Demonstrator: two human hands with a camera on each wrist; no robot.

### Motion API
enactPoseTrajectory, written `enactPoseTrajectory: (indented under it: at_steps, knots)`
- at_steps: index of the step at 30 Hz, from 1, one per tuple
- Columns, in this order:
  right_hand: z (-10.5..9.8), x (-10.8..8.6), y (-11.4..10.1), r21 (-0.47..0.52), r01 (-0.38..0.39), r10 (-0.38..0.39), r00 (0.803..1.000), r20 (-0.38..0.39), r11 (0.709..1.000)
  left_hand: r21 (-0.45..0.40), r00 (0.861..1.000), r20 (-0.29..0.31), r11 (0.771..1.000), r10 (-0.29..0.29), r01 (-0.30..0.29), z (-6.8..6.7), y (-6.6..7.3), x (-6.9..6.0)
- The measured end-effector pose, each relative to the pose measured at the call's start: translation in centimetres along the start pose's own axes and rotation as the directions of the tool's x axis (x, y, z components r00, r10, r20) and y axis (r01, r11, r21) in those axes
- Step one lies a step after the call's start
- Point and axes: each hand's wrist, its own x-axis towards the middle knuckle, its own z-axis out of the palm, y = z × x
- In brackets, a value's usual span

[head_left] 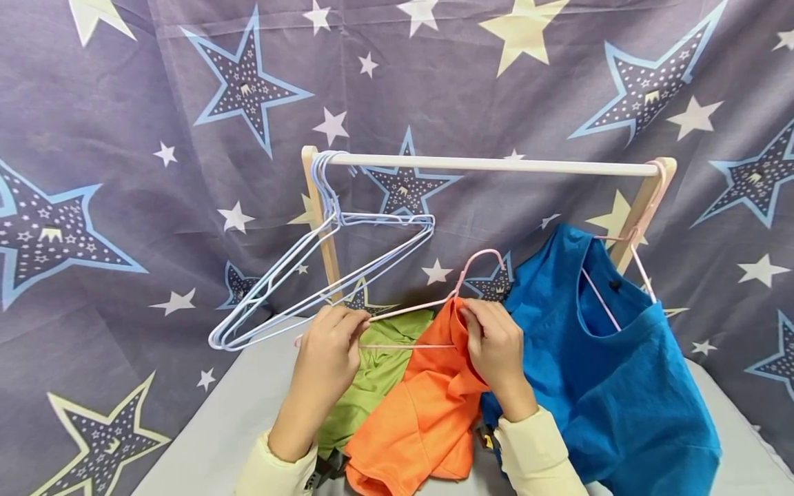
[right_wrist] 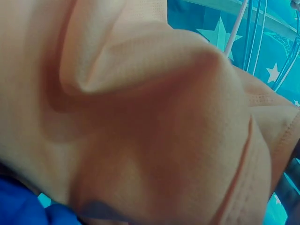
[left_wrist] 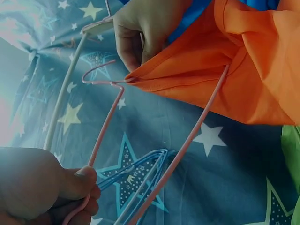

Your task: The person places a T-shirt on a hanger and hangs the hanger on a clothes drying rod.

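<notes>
A pink hanger (head_left: 428,304) is held up in front of the rack, its hook pointing up. My left hand (head_left: 331,344) grips the hanger's left arm, with fingers curled round the wire in the left wrist view. The hanger's other arm goes into an orange shirt (head_left: 415,420), which hangs from it on one side. At the neckline, just under the hook, my right hand (head_left: 496,337) pinches the orange cloth. Folds of the orange shirt (right_wrist: 154,117) fill most of the right wrist view and hide the right fingers there.
Several light blue hangers (head_left: 273,296) hang at the left end of the white rail (head_left: 496,164). On the right, a blue shirt (head_left: 633,393) hangs on another pink hanger (head_left: 642,265). A green garment (head_left: 372,379) lies on the grey table (head_left: 217,427), behind the orange shirt.
</notes>
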Motion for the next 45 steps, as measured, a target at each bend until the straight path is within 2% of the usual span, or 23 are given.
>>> enactPoseTrajectory:
  at_steps: [9, 12, 14, 17, 20, 22, 23, 26, 28, 30, 32, 36, 43, 45]
  knots:
    - [0.1, -0.2, 0.0, -0.018, -0.048, 0.048, 0.999, 0.008, 0.999, 0.093, 0.996, -0.037, 0.993, 0.075, -0.071, 0.6, 0.6, -0.3]
    - [0.2, -0.2, 0.1, -0.019, -0.063, 0.063, 0.998, 0.007, 0.998, 0.125, 0.991, -0.029, 0.984, 0.13, -0.125, 1.0, 1.1, -0.2]
    - [0.2, -0.2, 0.1, -0.018, -0.07, 0.07, 0.998, 0.005, 0.997, 0.113, 0.984, -0.015, 0.978, 0.176, -0.173, 1.4, 1.6, -0.2]
    - [0.2, -0.2, 0.2, -0.028, -0.08, 0.08, 0.997, 0.013, 0.996, 0.054, 0.972, 0.041, 0.971, 0.233, -0.235, 2.5, 2.4, 0.0]
    - [0.1, -0.2, 0.3, -0.037, -0.083, 0.083, 0.996, 0.015, 0.996, -0.003, 0.952, 0.163, 0.965, 0.259, -0.262, 3.9, 3.2, 0.0]
    - [0.0, -0.2, 0.4, -0.04, -0.083, 0.084, 0.996, 0.008, 0.996, -0.039, 0.923, 0.275, 0.962, 0.269, -0.269, 4.9, 3.7, 0.0]
    - [0.0, -0.2, 0.4, -0.041, -0.085, 0.086, 0.996, 0.008, 0.996, -0.052, 0.903, 0.335, 0.962, 0.269, -0.267, 5.3, 3.9, -0.1]
    - [0.1, -0.2, 0.4, -0.036, -0.079, 0.08, 0.997, 0.007, 0.996, -0.09, 0.832, 0.494, 0.967, 0.252, -0.239, 6.7, 4.1, -0.5]
    - [0.2, -0.2, 0.3, -0.032, -0.077, 0.078, 0.997, 0.014, 0.996, -0.12, 0.79, 0.569, 0.973, 0.229, -0.196, 7.5, 4.1, -0.8]
    - [0.2, -0.2, 0.3, -0.03, -0.072, 0.073, 0.997, 0.017, 0.997, -0.142, 0.757, 0.617, 0.976, 0.218, -0.165, 8.5, 4.0, -0.9]
    - [0.3, -0.2, 0.3, -0.029, -0.073, 0.073, 0.997, 0.017, 0.997, -0.171, 0.734, 0.639, 0.973, 0.229, -0.154, 9.3, 4.0, -0.9]
    - [0.3, -0.2, 0.4, -0.034, -0.078, 0.079, 0.997, 0.015, 0.996, -0.245, 0.696, 0.646, 0.949, 0.313, -0.199, 10.9, 4.1, -0.7]
    - [0.3, -0.3, 0.3, -0.033, -0.088, 0.089, 0.995, 0.036, 0.996, -0.271, 0.599, 0.68, 0.904, 0.424, -0.331, 12.1, 4.9, -0.4]
    - [0.2, -0.4, 0.3, -0.033, -0.088, 0.09, 0.995, 0.042, 0.996, -0.267, 0.576, 0.684, 0.889, 0.447, -0.372, 12.3, 5.2, -0.4]
